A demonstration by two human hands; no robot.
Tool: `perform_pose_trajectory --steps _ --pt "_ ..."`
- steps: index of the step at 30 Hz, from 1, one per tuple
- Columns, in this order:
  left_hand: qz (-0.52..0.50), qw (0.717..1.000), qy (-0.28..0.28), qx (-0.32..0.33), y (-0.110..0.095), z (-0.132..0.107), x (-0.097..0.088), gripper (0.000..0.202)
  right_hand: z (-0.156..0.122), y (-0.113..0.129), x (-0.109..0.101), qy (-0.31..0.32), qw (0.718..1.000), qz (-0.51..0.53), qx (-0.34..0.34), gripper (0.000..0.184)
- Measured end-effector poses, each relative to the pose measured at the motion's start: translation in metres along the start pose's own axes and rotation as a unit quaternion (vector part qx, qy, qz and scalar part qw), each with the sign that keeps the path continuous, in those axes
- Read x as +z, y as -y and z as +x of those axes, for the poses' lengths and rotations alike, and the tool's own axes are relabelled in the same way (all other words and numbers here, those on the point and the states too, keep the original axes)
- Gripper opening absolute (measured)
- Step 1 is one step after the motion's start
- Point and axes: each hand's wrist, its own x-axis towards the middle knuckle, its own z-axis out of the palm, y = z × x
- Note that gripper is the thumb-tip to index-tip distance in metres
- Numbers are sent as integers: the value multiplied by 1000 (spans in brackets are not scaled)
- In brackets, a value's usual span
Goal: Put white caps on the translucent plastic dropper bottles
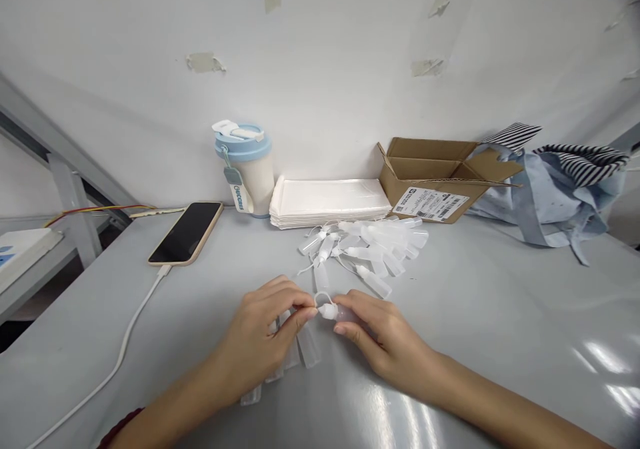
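Between my hands is a small translucent plastic dropper bottle [329, 311], lying sideways with its white tip towards the left. My right hand [383, 329] grips its body, thumb below and fingers above. A thin strap loops over from the bottle's neck to my left hand [273, 319], whose thumb and fingertips pinch the strap's end, the cap, at the nozzle; the cap itself is mostly hidden by the fingers. Under and beside my left hand lie several similar bottles [309, 348], partly covered by it. A loose heap of bottles [373, 242] with straps lies just beyond my hands.
Behind the heap stand a stack of white trays [330, 199] and an open cardboard box [430, 176]. A blue-lidded cup [250, 169] is at the back left, near a phone [187, 232] with a white cable [127, 342]. A light-blue cloth bag [540, 196] sits at the right.
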Motion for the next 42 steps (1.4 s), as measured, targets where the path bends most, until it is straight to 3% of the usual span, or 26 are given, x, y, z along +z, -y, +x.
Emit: perform_pose_trajectory --steps 7,12,19,23,26,32,36,39,42 --pt "16 998 21 -53 3 4 -8 21 6 -4 -16 -55 992 -109 -16 22" --pt "51 995 68 -46 11 5 -9 26 11 -14 -23 -75 952 -292 48 17" --pt "154 988 -1 31 15 2 0 24 9 -16 -21 -48 897 -425 112 12" --pt "173 968 94 155 -1 -3 7 22 8 -14 -18 -33 895 -425 133 10" --pt "195 951 156 181 -10 -7 11 20 8 -13 -18 -19 910 -389 144 11" --pt "160 965 154 142 -12 -8 6 22 12 -7 -30 -24 972 -171 157 15" --pt "130 978 118 111 -11 -7 3 23 13 -2 -32 -31 987 -50 148 19" --pt "65 996 57 -11 -12 -5 0 21 11 5 -29 -41 990 11 131 19" --pt "-13 986 10 -166 -13 -1 -7 23 8 13 -26 -62 992 45 100 19"
